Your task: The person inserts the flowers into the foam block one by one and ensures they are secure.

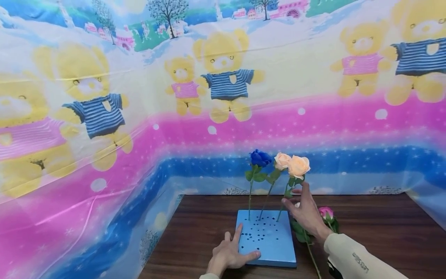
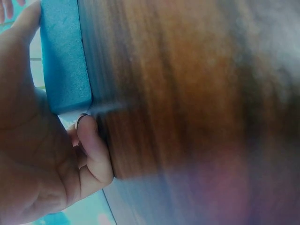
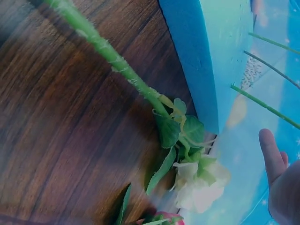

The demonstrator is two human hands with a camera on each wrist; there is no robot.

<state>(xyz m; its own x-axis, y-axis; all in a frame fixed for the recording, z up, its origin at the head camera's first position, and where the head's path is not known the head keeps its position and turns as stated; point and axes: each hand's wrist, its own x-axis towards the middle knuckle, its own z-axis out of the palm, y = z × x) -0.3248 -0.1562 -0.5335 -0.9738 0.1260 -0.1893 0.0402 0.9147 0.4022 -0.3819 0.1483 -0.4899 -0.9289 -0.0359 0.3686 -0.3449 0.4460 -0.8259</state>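
Nearest, on a dark brown wood-grained desk [image 1: 188, 232], the person's left hand [image 1: 230, 252] steadies a light-blue, square foam board [image 1: 270, 252] dotted with small dark holes; the thumb lies on its near edge and the index finger touches its left side, with the fingers not wrapped around anything. To the right of the board, a white rose with a long green stem [image 3: 201, 187] lies on the desk, and a bright pink rose with dark green leaves [image 1: 326, 212] lies near it. Above these, the right hand [image 1: 306, 211], coming from a cream sleeve with dark lettering [image 1: 360, 259], has its thumb and index finger spread apart, ungripped, beside the stem of a full peach rose [image 1: 299, 166]; whether a fingertip brushes its leaves cannot be told. That rose stands in the far part of the board, leaning right. Left of it stand a paler peach rose [image 1: 282, 160], also tilted right, and a deep-blue rose [image 1: 260, 158], nearly upright. Behind the desk hangs a printed cloth backdrop with teddy bears [image 1: 296, 133] in striped shirts.
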